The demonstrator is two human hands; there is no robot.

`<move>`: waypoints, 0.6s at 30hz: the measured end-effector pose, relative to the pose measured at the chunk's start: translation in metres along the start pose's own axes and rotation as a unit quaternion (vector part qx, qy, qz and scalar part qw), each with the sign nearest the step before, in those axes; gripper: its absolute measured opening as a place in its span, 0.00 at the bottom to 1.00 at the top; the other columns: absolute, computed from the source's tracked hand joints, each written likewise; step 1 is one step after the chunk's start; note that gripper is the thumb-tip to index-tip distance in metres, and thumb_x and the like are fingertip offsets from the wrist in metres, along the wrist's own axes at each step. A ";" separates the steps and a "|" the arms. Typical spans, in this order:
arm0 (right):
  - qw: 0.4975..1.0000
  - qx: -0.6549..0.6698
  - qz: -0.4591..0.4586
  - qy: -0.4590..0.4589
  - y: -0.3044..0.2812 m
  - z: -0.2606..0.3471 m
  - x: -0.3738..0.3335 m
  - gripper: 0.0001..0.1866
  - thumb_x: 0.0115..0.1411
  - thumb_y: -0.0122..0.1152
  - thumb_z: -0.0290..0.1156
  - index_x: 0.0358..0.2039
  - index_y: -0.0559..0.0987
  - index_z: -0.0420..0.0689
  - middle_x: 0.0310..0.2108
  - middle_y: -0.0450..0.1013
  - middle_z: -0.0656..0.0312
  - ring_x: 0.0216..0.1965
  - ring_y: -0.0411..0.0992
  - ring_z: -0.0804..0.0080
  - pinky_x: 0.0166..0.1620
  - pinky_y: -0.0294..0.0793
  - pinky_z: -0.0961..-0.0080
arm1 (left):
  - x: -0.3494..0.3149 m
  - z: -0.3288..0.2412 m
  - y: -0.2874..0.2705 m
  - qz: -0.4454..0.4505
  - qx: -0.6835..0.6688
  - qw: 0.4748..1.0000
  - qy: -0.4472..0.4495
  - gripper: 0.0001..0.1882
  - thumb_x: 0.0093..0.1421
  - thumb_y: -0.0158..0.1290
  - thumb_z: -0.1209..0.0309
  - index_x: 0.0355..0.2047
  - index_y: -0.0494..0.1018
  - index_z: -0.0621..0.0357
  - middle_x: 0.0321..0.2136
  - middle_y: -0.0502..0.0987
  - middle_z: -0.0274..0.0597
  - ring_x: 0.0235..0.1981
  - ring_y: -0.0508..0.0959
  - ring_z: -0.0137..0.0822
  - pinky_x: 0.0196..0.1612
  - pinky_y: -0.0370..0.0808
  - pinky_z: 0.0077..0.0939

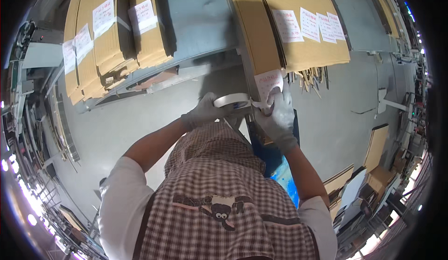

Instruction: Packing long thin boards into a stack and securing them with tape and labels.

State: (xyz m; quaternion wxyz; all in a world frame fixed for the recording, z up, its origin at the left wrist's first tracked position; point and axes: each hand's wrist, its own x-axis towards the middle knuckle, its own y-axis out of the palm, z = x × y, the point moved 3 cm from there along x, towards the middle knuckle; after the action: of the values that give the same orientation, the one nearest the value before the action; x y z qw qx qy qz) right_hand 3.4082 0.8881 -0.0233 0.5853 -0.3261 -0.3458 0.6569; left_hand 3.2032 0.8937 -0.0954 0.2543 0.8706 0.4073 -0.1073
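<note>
My left hand (205,109), in a grey glove, grips a roll of white tape (232,100) in front of my body. My right hand (279,115), gloved the same way, is closed at a white printed label (269,83) on the near end of a cardboard stack (258,40). A short strip of tape seems to run from the roll toward the right fingers. Those fingers press near the label's lower edge; what exactly is pinched there is partly hidden.
Further flat cardboard stacks with white labels lie on the grey table (198,19), at the left (109,36) and right (303,24). Thin sticks (311,79) poke out under the right stack. Cardboard sheets (376,145) lean at the lower right.
</note>
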 end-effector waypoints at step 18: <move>0.955 -0.204 0.210 -0.056 -0.038 -0.074 0.045 0.13 0.55 0.55 0.35 0.36 0.82 0.44 0.26 0.76 0.46 0.31 0.76 0.52 0.37 0.75 0.58 | 0.080 -0.043 0.095 -0.242 0.459 0.774 0.363 0.36 0.40 0.69 0.62 0.49 0.67 0.55 0.50 0.69 0.40 0.56 0.65 0.45 0.59 0.60 0.42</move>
State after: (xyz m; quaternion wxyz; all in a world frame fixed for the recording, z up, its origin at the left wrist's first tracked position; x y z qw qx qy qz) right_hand 3.4862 0.9416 -0.0333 0.3352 -0.4667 -0.4281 0.6976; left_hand 3.3259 0.9177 -0.0566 -0.3762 0.7308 0.5694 -0.0152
